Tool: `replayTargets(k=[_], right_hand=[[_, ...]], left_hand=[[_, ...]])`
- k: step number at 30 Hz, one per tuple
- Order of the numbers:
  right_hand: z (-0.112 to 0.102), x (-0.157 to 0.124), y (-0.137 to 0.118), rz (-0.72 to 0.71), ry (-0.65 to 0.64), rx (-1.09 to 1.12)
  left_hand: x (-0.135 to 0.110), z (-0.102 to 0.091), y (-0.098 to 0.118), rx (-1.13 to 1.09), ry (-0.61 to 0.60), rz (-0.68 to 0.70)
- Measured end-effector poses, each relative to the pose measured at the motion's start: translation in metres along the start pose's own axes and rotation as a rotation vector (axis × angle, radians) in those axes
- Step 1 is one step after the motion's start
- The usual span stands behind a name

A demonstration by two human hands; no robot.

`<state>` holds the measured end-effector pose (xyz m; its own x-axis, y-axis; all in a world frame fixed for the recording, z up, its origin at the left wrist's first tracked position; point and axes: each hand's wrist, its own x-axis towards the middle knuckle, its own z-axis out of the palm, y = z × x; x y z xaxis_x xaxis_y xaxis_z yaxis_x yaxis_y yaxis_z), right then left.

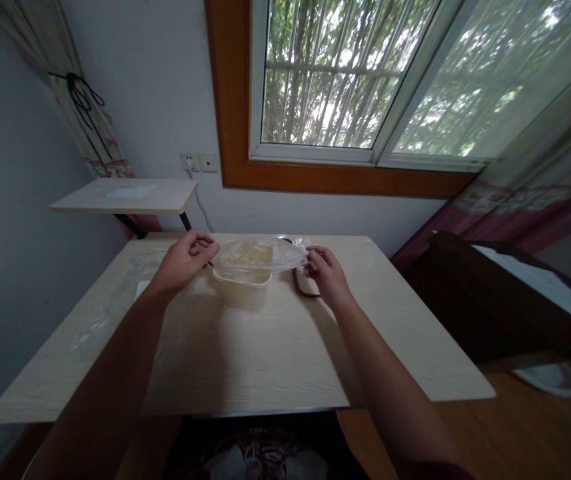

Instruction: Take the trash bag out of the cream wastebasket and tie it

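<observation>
A clear, thin plastic cover with a gathered edge is stretched between my two hands. My left hand pinches its left end, and my right hand pinches the right end. Under the cover stands a cream plastic container, upright on the table and without a lid on it. The film hangs over the container's rim; whether they touch I cannot tell. Behind my right hand lies a pale object with a brown rim, partly hidden by the film and my fingers.
Crumpled clear plastic lies on the left of the light wooden table. A small raised shelf holds a white paper at the back left. The wall and window are behind; dark furniture stands to the right.
</observation>
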<state>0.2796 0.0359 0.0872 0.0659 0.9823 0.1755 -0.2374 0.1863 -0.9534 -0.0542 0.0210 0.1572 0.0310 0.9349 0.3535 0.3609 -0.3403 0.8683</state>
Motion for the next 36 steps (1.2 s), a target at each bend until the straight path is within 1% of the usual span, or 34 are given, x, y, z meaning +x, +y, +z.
replayTargets(k=[2, 4, 6, 10, 13, 16, 18, 20, 23, 26, 29, 32, 34, 36], right_hand=[[0.002, 0.005, -0.002, 0.061, -0.022, -0.044], [0.003, 0.009, -0.002, 0.078, -0.041, -0.096], [0.004, 0.011, -0.002, 0.052, -0.044, -0.145], [0.005, 0.012, -0.003, -0.034, -0.03, -0.217], [0.004, 0.011, -0.005, -0.083, 0.009, -0.215], [0.003, 0.01, -0.007, -0.126, 0.032, -0.201], [0.005, 0.009, -0.008, -0.132, 0.023, -0.166], [0.008, 0.008, -0.009, -0.116, 0.016, -0.095], [0.016, 0.007, -0.013, -0.074, 0.042, 0.014], [0.022, 0.008, -0.018, -0.041, 0.059, 0.078], [0.024, 0.01, -0.022, -0.015, 0.059, 0.147], [0.022, 0.01, -0.023, 0.001, 0.072, 0.174], [0.02, 0.009, -0.022, 0.006, 0.081, 0.177], [0.018, 0.007, -0.021, -0.003, 0.08, 0.175]], left_hand=[[0.007, 0.001, 0.004, 0.102, -0.075, 0.003], [0.012, 0.004, 0.007, 0.204, -0.099, 0.028], [0.015, 0.006, 0.007, 0.262, -0.105, 0.062], [0.017, 0.008, 0.008, 0.237, -0.122, 0.103], [0.016, 0.007, 0.012, 0.219, -0.065, 0.075], [0.017, 0.005, 0.016, 0.13, 0.022, -0.003], [0.019, 0.006, 0.016, 0.036, 0.051, -0.056], [0.023, 0.008, 0.014, -0.071, 0.061, -0.085], [0.028, 0.012, 0.014, -0.259, 0.073, -0.105], [0.032, 0.016, 0.018, -0.424, 0.057, -0.133], [0.034, 0.02, 0.023, -0.541, 0.064, -0.135], [0.035, 0.022, 0.02, -0.568, 0.104, -0.098], [0.034, 0.022, 0.015, -0.536, 0.134, -0.06], [0.033, 0.02, 0.009, -0.481, 0.14, -0.018]])
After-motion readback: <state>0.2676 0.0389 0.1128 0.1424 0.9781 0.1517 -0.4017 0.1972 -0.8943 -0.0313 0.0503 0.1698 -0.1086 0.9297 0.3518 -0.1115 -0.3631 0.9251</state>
